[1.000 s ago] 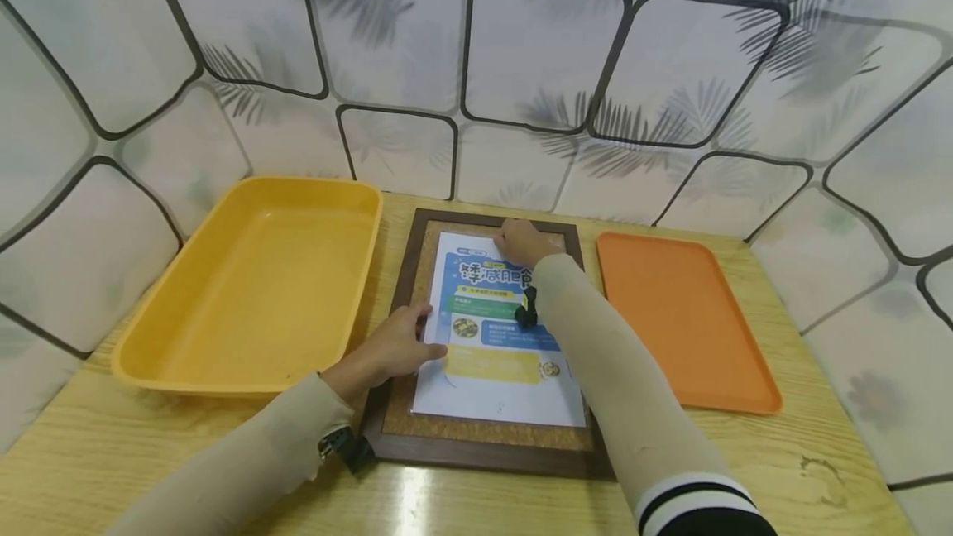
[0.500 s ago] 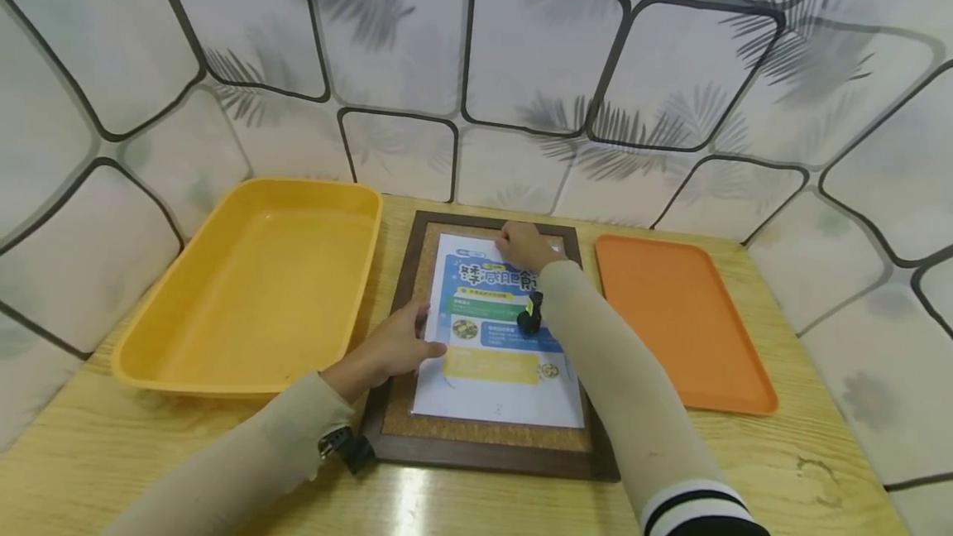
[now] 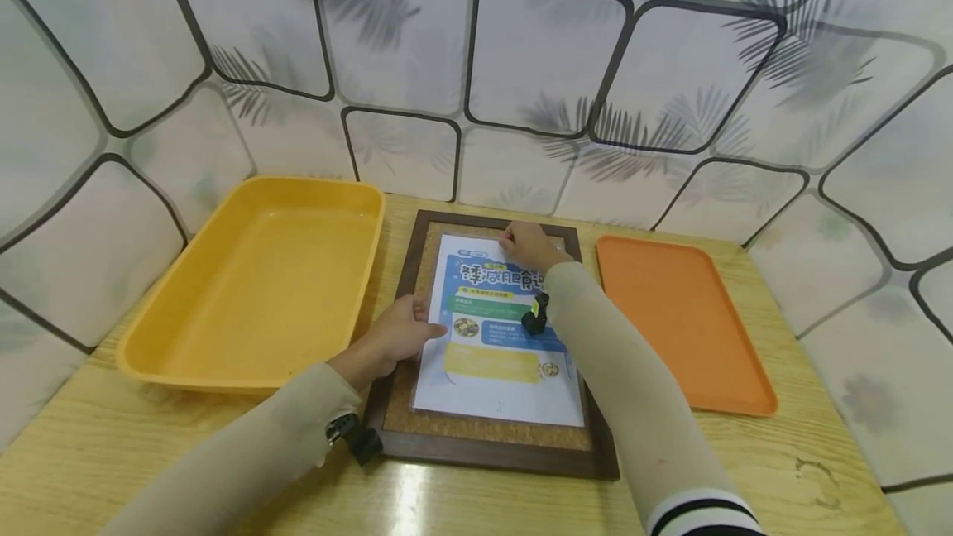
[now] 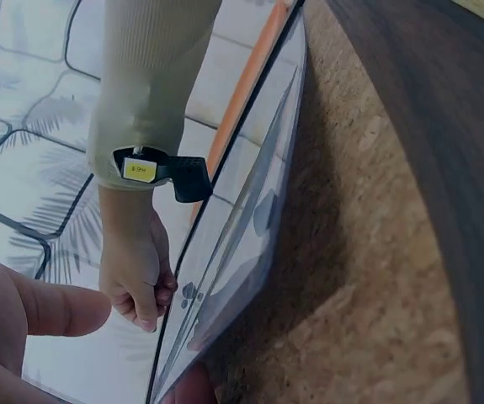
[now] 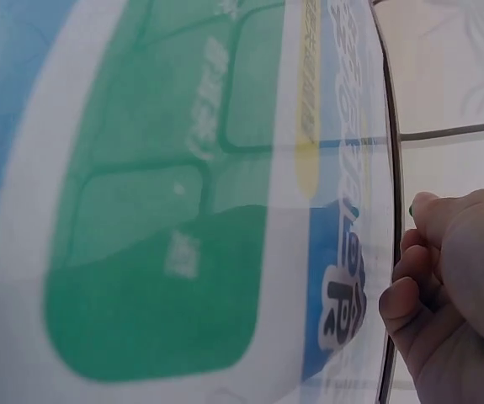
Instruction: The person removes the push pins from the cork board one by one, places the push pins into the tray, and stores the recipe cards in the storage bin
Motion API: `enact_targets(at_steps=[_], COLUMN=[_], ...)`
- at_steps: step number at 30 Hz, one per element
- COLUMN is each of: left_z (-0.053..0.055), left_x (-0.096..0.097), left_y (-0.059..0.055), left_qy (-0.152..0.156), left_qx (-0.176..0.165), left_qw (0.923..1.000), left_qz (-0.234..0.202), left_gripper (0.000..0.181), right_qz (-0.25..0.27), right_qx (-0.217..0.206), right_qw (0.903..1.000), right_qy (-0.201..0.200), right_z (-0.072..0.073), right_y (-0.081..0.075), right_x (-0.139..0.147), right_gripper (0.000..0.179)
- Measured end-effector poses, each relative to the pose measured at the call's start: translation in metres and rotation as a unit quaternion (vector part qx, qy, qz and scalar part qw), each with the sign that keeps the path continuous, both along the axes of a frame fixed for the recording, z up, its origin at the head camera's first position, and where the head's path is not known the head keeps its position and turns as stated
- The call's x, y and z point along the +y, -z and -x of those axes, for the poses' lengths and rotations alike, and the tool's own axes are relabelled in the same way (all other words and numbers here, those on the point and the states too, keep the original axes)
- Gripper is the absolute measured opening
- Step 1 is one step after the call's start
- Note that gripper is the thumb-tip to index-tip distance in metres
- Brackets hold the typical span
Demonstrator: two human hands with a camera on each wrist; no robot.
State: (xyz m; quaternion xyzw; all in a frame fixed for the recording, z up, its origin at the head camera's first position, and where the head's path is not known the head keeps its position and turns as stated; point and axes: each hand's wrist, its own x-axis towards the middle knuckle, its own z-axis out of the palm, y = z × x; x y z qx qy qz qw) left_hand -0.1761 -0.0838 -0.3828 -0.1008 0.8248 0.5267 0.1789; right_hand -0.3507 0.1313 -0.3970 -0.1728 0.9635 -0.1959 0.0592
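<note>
A printed poster sheet (image 3: 491, 391) lies on a cork board (image 3: 409, 379) with a dark brown wooden frame (image 3: 487, 451). At the sheet's top edge, my right hand (image 3: 532, 246) pinches a tiny green push pin (image 5: 411, 211) between thumb and forefinger; only a speck of it shows. Beside the sheet's left edge rests my left hand (image 3: 395, 331), thumb spread from the fingers. In the left wrist view, the left thumb (image 4: 61, 309) is held apart from the sheet, while a left fingertip (image 4: 193, 385) is at the edge, partly hidden. The sheet bows up from the cork there.
A deep yellow tray (image 3: 246, 304) stands left of the board, close to my left forearm. To the right lies a flat orange tray (image 3: 681, 317), partly behind my right sleeve. A patterned wall (image 3: 547, 56) rises behind the wooden table (image 3: 789, 470).
My right hand and wrist have shifted slightly to the right, and more of the poster's title shows. My left hand stays at the sheet's left edge.
</note>
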Motion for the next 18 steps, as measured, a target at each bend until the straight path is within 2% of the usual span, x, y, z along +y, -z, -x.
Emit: enact_targets(at_steps=[7,13,18], left_z=[0.002,0.003,0.003], left_x=[0.002,0.002,0.003], left_y=[0.001,0.002,0.005], left_qy=[-0.024,-0.024,-0.026], left_qx=[-0.008,-0.005,0.001], left_qw=[0.9996,0.9991,0.9987], left_qz=[-0.016,-0.034,-0.044], left_gripper=[0.058,0.051,0.051], right_qz=[0.004,0.015,0.026], right_qx=[-0.002,0.008,-0.003], right_qw=[1.0000,0.9998,0.9997], right_qy=[-0.005,-0.010,0.001], right_z=[-0.007,-0.010,-0.012], right_y=[-0.006,-0.011,-0.015], right_x=[0.001,0.005,0.009], right_gripper=[0.019,0.020,0.018])
